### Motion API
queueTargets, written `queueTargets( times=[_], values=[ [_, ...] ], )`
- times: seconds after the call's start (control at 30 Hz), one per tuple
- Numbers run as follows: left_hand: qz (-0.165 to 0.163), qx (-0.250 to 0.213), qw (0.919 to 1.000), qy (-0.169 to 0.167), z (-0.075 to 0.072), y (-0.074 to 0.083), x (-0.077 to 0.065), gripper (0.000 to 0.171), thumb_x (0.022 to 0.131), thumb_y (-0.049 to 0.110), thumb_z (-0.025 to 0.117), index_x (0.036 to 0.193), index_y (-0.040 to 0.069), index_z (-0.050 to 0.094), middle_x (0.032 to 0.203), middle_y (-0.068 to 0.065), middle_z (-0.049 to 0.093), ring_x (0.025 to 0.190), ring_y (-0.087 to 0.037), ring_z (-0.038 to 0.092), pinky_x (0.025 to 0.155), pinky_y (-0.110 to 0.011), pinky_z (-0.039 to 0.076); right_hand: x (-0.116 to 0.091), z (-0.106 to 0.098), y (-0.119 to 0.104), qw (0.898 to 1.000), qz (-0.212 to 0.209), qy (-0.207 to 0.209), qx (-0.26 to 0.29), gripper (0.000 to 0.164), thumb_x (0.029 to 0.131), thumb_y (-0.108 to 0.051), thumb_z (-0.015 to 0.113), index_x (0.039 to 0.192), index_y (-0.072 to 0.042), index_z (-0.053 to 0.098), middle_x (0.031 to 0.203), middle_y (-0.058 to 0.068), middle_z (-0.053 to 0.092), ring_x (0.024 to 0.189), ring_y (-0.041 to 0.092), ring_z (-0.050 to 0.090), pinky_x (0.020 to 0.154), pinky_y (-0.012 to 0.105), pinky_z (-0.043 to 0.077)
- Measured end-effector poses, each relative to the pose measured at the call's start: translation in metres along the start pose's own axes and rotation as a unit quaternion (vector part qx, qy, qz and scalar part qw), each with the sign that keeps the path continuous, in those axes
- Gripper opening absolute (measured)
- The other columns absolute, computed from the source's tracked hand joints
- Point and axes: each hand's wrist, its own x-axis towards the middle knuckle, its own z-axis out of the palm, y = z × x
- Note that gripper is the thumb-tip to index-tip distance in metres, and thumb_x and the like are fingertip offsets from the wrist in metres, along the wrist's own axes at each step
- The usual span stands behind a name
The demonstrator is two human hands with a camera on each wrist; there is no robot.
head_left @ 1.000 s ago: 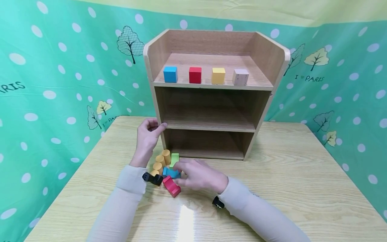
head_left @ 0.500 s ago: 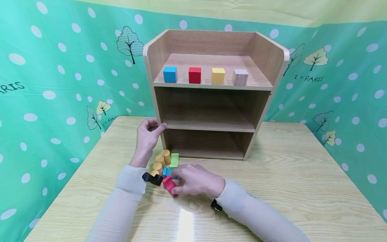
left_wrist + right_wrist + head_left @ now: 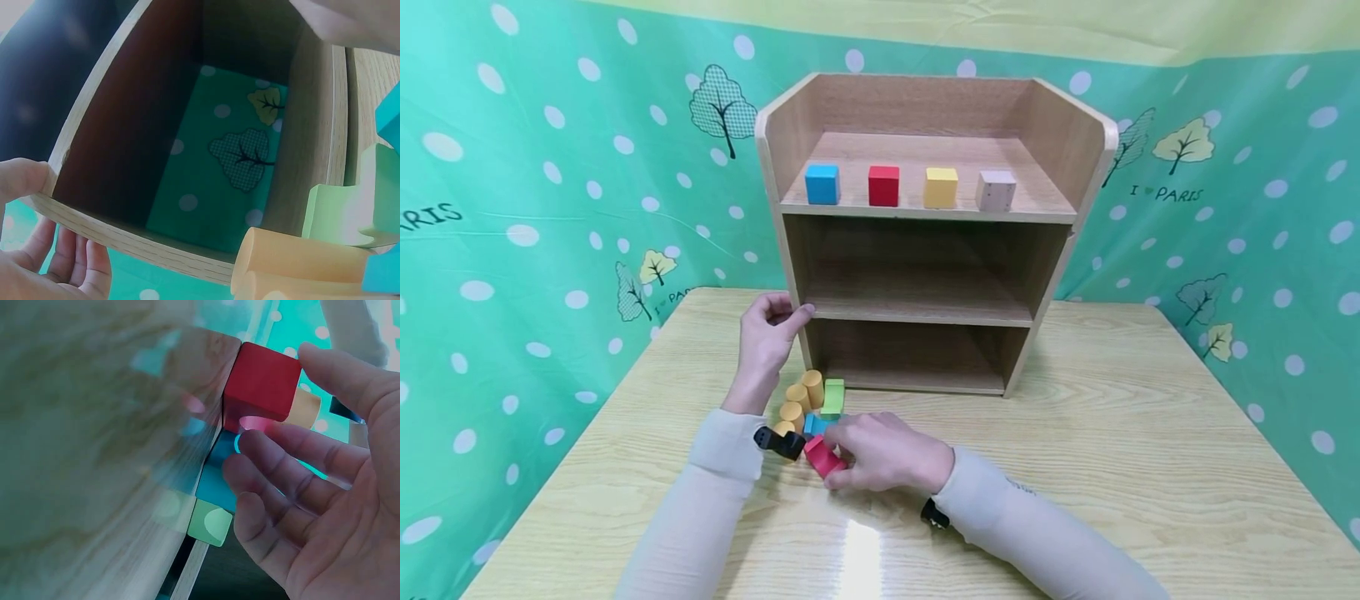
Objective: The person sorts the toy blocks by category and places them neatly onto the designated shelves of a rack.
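Observation:
My left hand (image 3: pixel 767 340) holds the left side panel of a small wooden shelf unit (image 3: pixel 925 313), its thumb on the front edge and the fingers outside. Low over the table, my right hand (image 3: pixel 887 454) pinches a red block with a curved notch (image 3: pixel 822 455) between thumb and forefinger. In the right wrist view the thumb meets one corner of this red block (image 3: pixel 262 381). Beside it lie a similar blue block (image 3: pixel 815 424), partly hidden by the right fingers, and a green notched block (image 3: pixel 832 398). Several tan cylinders (image 3: pixel 792 413) stand in a row along their left.
On the top shelf a blue cube (image 3: pixel 823 185), a red cube (image 3: pixel 883 187), a yellow cube (image 3: pixel 941 189) and a pale cube (image 3: pixel 996 192) stand along the front edge. A dotted green cloth (image 3: pixel 550 250) hangs behind the wooden table (image 3: pixel 1150 433).
My right hand has shifted from the blue notched block slightly toward me, and its thumb and forefinger have closed on the red notched block. The left hand has stayed on the shelf panel.

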Motion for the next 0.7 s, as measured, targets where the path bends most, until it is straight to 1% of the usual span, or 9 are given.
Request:
queueTargets(
  times=[0.13,0.27,0.37,0.53,0.7],
  values=[
    [0.000,0.001,1.0000,0.000,0.000,0.000,0.000,0.041,0.084,0.029,0.074,0.113,0.007,0.056,0.104,-0.007,0.056,0.096,-0.021,0.054,0.083,-0.028,0.047,0.000,0.001,0.000,1.000,-0.009,0.003,-0.006,0.017,0.082,-0.035,0.070,0.083,-0.021,0.060,0.070,-0.010,0.049,0.060,0.003,0.041,0.049,0.018,0.033],
    [0.002,0.002,1.0000,0.000,0.000,-0.001,0.001,0.041,0.084,0.030,0.074,0.113,0.006,0.056,0.104,-0.007,0.056,0.096,-0.021,0.054,0.083,-0.028,0.047,0.000,0.001,-0.001,1.000,-0.014,0.004,-0.015,0.015,0.082,-0.031,0.068,0.078,-0.021,0.057,0.069,-0.011,0.044,0.059,0.003,0.039,0.049,0.018,0.030],
    [0.001,0.002,1.0000,0.001,0.000,-0.001,0.001,0.041,0.084,0.030,0.074,0.113,0.006,0.056,0.104,-0.007,0.056,0.096,-0.021,0.054,0.083,-0.028,0.046,-0.002,0.000,-0.001,1.000,-0.012,0.002,-0.016,0.014,0.081,-0.029,0.068,0.079,-0.021,0.057,0.070,-0.011,0.045,0.060,0.004,0.040,0.049,0.018,0.031],
    [0.001,0.002,1.0000,0.001,0.001,0.000,0.000,0.041,0.084,0.029,0.074,0.112,0.006,0.056,0.104,-0.007,0.055,0.096,-0.021,0.053,0.082,-0.028,0.046,-0.005,-0.005,0.001,1.000,-0.003,-0.008,-0.016,0.011,0.080,-0.026,0.070,0.082,-0.021,0.060,0.075,-0.011,0.051,0.062,0.004,0.043,0.050,0.019,0.034],
    [0.002,-0.006,1.0000,0.002,0.000,0.000,0.000,0.039,0.084,0.027,0.074,0.111,0.005,0.056,0.102,-0.007,0.056,0.094,-0.021,0.054,0.081,-0.027,0.047,-0.007,-0.011,0.002,0.999,0.026,-0.031,-0.005,0.015,0.078,-0.023,0.072,0.088,-0.022,0.061,0.078,-0.010,0.052,0.061,0.005,0.045,0.051,0.021,0.037]
  ],
)
